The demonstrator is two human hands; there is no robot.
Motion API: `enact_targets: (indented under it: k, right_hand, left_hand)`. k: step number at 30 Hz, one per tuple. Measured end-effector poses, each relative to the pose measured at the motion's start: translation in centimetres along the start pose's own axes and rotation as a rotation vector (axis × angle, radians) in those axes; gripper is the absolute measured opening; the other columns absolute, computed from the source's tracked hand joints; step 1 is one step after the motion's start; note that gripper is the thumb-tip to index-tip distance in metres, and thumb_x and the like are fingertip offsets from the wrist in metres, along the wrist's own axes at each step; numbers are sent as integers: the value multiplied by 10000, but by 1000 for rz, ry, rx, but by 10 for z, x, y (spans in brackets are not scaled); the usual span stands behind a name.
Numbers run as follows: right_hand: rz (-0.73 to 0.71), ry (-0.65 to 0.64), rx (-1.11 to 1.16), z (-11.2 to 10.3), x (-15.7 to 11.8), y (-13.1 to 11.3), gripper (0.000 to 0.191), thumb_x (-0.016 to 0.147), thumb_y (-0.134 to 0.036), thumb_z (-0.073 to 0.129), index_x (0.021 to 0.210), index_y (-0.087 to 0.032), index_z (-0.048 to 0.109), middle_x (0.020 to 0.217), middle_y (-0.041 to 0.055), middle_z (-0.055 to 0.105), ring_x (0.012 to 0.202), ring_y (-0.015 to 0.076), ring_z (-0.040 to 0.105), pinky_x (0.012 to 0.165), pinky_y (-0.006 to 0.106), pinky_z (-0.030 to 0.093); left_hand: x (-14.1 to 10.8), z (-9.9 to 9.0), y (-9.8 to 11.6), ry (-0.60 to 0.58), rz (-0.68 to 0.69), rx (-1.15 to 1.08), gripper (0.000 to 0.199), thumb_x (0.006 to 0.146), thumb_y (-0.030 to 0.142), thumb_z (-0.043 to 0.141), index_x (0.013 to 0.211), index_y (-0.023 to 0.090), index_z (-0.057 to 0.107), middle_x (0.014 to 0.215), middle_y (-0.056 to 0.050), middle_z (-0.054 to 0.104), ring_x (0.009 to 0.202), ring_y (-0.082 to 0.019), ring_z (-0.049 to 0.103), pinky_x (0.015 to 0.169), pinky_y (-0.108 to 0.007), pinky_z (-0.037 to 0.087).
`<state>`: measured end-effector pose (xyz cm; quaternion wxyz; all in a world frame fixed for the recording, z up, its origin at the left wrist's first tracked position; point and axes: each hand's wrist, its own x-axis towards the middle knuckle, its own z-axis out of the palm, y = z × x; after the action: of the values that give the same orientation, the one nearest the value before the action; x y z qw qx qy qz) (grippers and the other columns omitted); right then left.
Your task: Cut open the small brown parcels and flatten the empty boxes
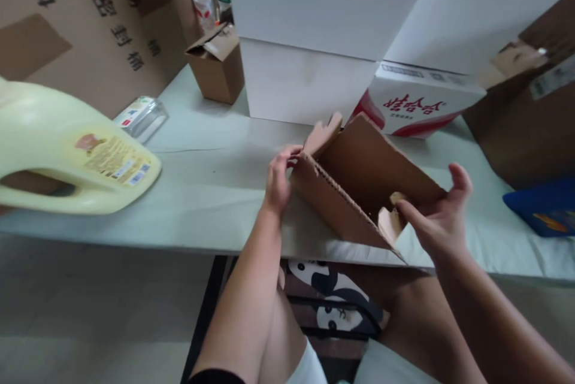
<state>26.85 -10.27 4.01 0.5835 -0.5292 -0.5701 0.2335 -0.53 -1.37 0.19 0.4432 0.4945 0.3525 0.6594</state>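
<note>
Soft, rather dim light covers the pale green cloth-covered tabletop (193, 183), while shade darkens the inside of the open brown cardboard box (335, 204). Slight blur softens the white-and-red printed carton (404, 123); wide-angle distortion stretches the pale yellow plastic jug (49, 120) at left.

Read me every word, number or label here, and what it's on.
"304": large carton
"201": same carton
"50": same carton
"密封桶": same carton
"桶": same carton, character above unclear
Too small, blurred or stylised to read: jug label, bottle label, clear pack label, right carton's label, white-and-red box's upside-down lettering.
</note>
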Motion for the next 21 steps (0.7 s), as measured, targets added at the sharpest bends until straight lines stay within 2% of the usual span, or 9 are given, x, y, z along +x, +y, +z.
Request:
enact_targets:
  k: [2,4,7,11,13,15,16,18,21]
  right_hand:
    - [42,51,-24,-2,-1,2,927,682,-242,844,1435,-394,325,934,12,657,796,229,682,740,394,605]
    - [79,77,-42,0,3,1,887,691,-237,829,1425,-344,342,881,10,661,739,221,670,680,370,595]
    - [91,120,-49,5,14,3,663,722,-249,790,1311,-290,489,856,4,678,703,193,666,636,330,579]
    - [47,98,38,7,22,17,150,821,-319,727,945,-240,696,917,34,744,853,208,725,794,365,601]
    - [-49,-25,165,5,18,25,204,856,-430,710,929,-243,748,1006,63,764,999,258,727,935,449,583]
    - [-170,-115,295,2,11,30,371,910,-569,603,947,-248,785,1039,73,763,1062,285,712,1030,512,542]
    - [-206,-121,333,0,8,31,402,945,-569,547,937,-253,795,1029,68,762,1058,277,711,1052,514,531]
    - [-210,-82,336,-3,2,30,353,1002,-431,503,892,-265,795,993,45,758,1023,234,715,1069,481,527]
    - [-175,-74,209,-4,-5,30,226,980,-229,557,900,-272,765,1020,29,754,1039,206,708,1041,426,540]
  left_hand:
    - [-1,13,0,-102,102,109,692,892,788,345,1036,231,729,1005,-77,723,971,-226,665,885,-369,516]
    - [0,21,4,-134,224,179,726,878,811,344,1076,236,741,1030,-82,708,996,-224,654,910,-376,514]
    - [4,27,10,-144,304,285,775,861,837,321,1002,234,786,1054,-95,697,1030,-219,652,944,-386,523]
    - [7,28,7,-106,230,353,584,907,695,488,772,208,780,980,-95,705,979,-199,669,891,-351,543]
    - [6,29,2,-49,190,345,444,900,598,588,799,206,768,992,-88,718,979,-193,672,901,-336,540]
    - [7,31,-3,-9,154,311,325,879,530,651,951,235,766,1017,-70,733,965,-180,675,906,-323,542]
    - [8,33,-4,3,141,292,305,870,499,670,1038,259,756,1038,-59,738,959,-173,677,904,-317,545]
    - [10,37,-6,-2,125,279,312,853,426,680,1131,299,745,1114,-45,738,1015,-177,678,928,-327,546]
    - [16,44,-5,-31,61,273,231,794,281,628,932,276,813,1149,-35,747,1151,-220,658,1038,-385,510]
